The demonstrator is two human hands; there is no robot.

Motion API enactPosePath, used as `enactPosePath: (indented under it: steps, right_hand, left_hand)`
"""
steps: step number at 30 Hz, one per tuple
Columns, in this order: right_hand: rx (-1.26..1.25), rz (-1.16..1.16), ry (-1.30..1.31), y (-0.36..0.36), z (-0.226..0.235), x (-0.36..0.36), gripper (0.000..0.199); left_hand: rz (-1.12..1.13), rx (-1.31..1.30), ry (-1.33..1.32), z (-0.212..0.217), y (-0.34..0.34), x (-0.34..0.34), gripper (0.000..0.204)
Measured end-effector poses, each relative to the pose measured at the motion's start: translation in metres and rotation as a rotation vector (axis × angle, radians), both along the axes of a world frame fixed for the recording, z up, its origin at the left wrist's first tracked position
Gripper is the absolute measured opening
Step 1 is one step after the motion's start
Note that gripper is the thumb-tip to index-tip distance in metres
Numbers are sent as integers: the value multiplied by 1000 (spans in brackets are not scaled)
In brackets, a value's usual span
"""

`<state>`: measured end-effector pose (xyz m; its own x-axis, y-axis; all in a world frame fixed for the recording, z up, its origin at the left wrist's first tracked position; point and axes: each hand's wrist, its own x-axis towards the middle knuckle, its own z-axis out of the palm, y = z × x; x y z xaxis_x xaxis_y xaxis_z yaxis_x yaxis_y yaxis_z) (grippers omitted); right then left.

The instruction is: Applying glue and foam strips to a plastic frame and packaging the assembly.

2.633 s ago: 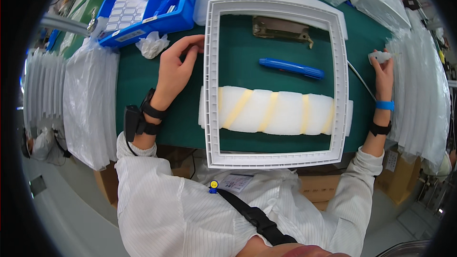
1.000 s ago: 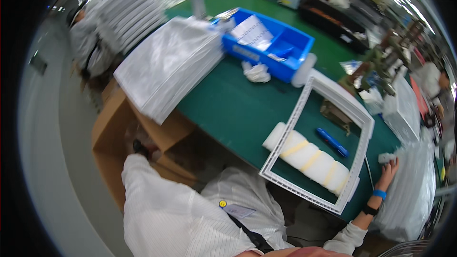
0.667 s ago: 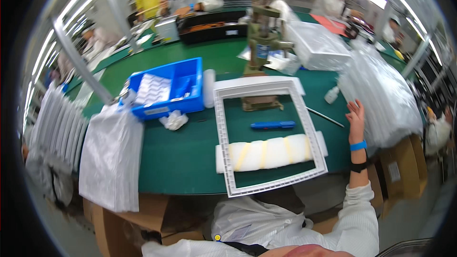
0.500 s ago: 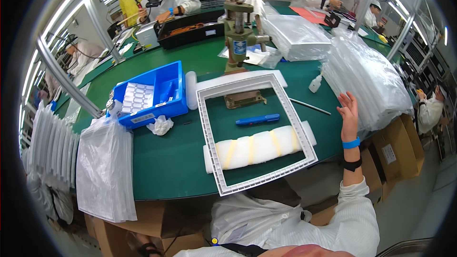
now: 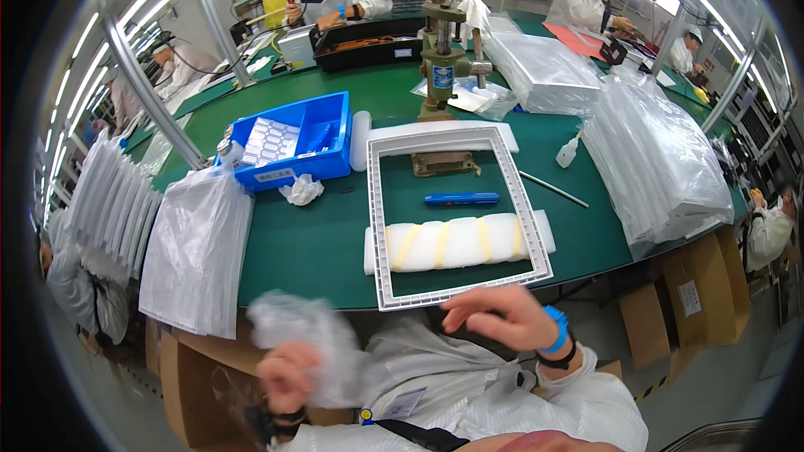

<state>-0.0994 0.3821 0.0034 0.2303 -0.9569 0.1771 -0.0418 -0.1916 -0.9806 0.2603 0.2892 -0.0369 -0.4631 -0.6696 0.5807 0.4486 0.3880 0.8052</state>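
1. Bag (image 5: 306,326): bunched in front of the tabletop's (image 5: 289,264) front edge, left of centre. The clear film looks light, limp and slippery; pinching a doubled edge should hold best.
2. Left hand (image 5: 289,375): blurred, fingers curled on the bag; the exact pinch cannot be told.
3. Frame (image 5: 378,226): near the tabletop's front edge, across the foam roll (image 5: 456,243). Probably light and stiff, its thin bars apt to flex; opposite sides suit holding.
4. Right hand (image 5: 507,318): thumb and fingers parted, seemingly empty, at the frame's near bar; contact unclear.
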Motion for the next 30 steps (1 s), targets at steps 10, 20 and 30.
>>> enactPosePath:
  steps: [10,20,30]
  right_hand:
    - [322,-76,-433,20,-53,34,52]
    - [-34,-396,-475,38,-74,-5,17]
    - [-38,-262,-401,24,-71,7,20]
  left_hand:
    - [-990,-225,-402,-41,55,-166,12]
    - [-655,-107,-816,-63,6,-112,44]
    - [61,-433,-694,10,6,-116,66]
